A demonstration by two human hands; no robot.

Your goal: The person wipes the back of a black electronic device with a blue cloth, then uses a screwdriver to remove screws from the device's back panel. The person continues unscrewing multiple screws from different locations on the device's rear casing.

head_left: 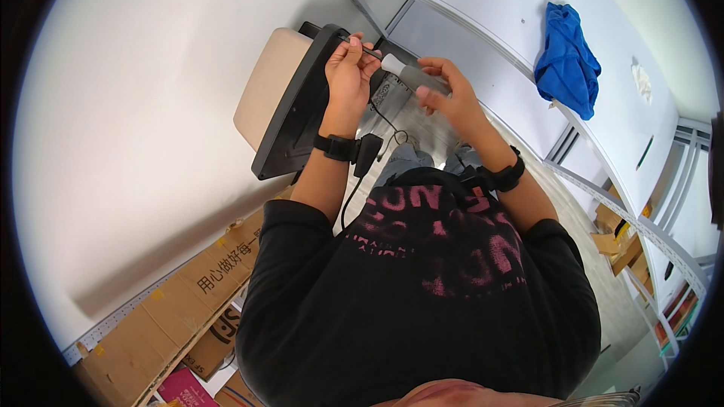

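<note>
A screwdriver with a grey handle (pixel 417 77) and a pale collar points up and left at the corner of a black panel backed by a beige block (pixel 271 87). My left hand (pixel 351 68) pinches the thin metal shaft close to the panel's edge. Around the rear of the handle curls my right hand (pixel 451 98), thumb on one side and fingers on the other. The tip of the screwdriver is hard to make out beside the left fingers. The panel stands tilted on the white surface to my left.
A blue cloth (pixel 567 60) lies on the white tabletop (pixel 498 0) at the far right. Flattened cardboard (pixel 170 301) lines the shelf at lower left. A black cable (pixel 383 117) hangs beyond my left wrist. Metal shelving (pixel 671 181) stands on the right.
</note>
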